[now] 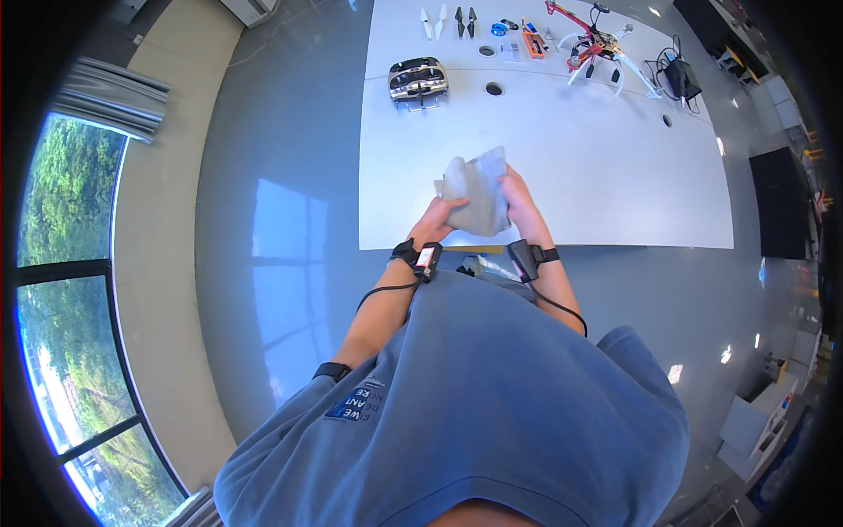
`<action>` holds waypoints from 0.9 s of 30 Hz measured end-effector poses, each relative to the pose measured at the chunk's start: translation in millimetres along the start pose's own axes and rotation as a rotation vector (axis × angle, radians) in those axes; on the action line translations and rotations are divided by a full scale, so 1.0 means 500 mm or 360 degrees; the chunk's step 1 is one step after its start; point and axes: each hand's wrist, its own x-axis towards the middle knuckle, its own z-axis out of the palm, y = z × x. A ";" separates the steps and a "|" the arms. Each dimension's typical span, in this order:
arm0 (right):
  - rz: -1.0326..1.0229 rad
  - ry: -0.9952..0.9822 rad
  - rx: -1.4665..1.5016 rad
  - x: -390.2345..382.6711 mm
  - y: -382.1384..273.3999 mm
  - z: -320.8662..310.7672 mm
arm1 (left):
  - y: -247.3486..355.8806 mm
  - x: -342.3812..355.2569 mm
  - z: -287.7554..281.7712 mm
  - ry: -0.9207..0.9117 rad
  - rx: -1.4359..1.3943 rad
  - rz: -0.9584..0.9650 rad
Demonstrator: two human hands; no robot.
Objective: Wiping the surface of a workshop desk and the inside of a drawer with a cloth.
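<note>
Grey cloth [479,198] spans between your left grip [436,218], pinching its lower-left side, and right grip [520,198], pinching its right edge.

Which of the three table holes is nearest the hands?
The hole ahead of the pale grey bundle, right of the controller. Another hole lies beyond it; the third is far right.
</note>
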 end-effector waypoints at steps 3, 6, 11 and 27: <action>0.0229 0.0004 0.0596 -0.006 -0.001 -0.073 | -0.020 0.008 -0.036 0.0007 -0.0335 -0.0224; 0.0495 0.0123 0.1000 -0.034 0.009 -0.147 | -0.056 0.019 -0.046 0.0387 -0.0297 -0.0355; 0.0227 0.0335 0.0859 -0.050 0.023 -0.209 | -0.088 0.017 -0.099 0.0553 -0.0339 -0.0418; -0.0723 0.0113 -0.2166 0.026 0.226 0.099 | -0.070 -0.012 -0.299 0.2142 0.2171 0.0225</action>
